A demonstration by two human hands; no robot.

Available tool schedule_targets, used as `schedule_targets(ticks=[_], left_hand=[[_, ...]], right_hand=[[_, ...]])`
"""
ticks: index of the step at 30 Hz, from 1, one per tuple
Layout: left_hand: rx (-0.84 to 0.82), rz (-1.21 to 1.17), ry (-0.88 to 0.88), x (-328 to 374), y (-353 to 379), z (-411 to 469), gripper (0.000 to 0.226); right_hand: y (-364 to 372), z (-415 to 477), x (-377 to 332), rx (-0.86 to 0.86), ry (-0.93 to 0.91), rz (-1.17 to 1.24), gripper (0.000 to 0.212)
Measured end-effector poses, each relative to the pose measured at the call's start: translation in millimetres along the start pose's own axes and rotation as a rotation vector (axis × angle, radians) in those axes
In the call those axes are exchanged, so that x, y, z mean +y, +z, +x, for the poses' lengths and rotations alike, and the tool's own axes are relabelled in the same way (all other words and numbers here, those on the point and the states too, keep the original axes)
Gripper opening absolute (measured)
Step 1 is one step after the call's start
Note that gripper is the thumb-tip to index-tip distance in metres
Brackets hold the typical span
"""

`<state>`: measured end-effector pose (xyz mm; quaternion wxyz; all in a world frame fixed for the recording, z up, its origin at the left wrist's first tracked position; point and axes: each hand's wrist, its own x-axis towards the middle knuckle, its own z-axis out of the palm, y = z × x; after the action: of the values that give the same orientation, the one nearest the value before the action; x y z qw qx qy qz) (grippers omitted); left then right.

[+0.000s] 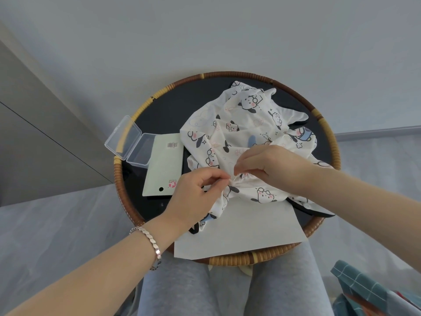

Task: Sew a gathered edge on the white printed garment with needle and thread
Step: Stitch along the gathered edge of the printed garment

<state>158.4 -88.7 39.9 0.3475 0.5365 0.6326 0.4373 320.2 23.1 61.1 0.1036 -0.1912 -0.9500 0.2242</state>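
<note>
On the round black-topped bench with a woven rattan rim, a white cartoon-printed fabric garment lies crumpled from centre out to 2 o'clock. Its bunched, gathered edge sits just below centre.

The left hand comes in from 7 o'clock, fingers curled and pinching the gathered edge. The right hand comes in from 4 o'clock, fingers curled and pinching the same edge just beside the left. The fingertips of the two hands almost touch.

A silver link bracelet is on the left wrist. A clear plastic hinged box lies open at 9 o'clock, its lid over the rim. A pale green card with a barcode lies flat between box and garment, touching both. A white paper sheet at 6 o'clock lies partly under the garment and overhangs the rim. Grey-trousered legs are below the bench. A teal checked cloth is at 5 o'clock, off the bench.
</note>
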Motion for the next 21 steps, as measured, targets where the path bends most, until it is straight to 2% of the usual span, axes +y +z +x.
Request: schedule_targets(ticks=[10, 13, 17, 21], left_hand=[[0.005, -0.004, 0.015, 2.5, -0.1, 2.0, 0.026], [0.006, -0.091, -0.028, 3.8, 1.7, 2.3, 0.023], [-0.021, -0.233, -0.089, 4.8, 1.5, 6.4, 0.023], [-0.005, -0.244, -0.075, 6.0, 2.0, 7.9, 0.022]], right_hand=[[13.5, -4.3, -2.2, 0.086, 0.009, 0.148, 0.019], [15.2, -6.3, 0.1, 0.141, 0.020, 0.185, 0.018], [18.6, -10.2, 2.4, 0.200, 0.135, 0.254, 0.020], [18.1, -10.4, -1.5, 0.204, 0.137, 0.332, 0.018]])
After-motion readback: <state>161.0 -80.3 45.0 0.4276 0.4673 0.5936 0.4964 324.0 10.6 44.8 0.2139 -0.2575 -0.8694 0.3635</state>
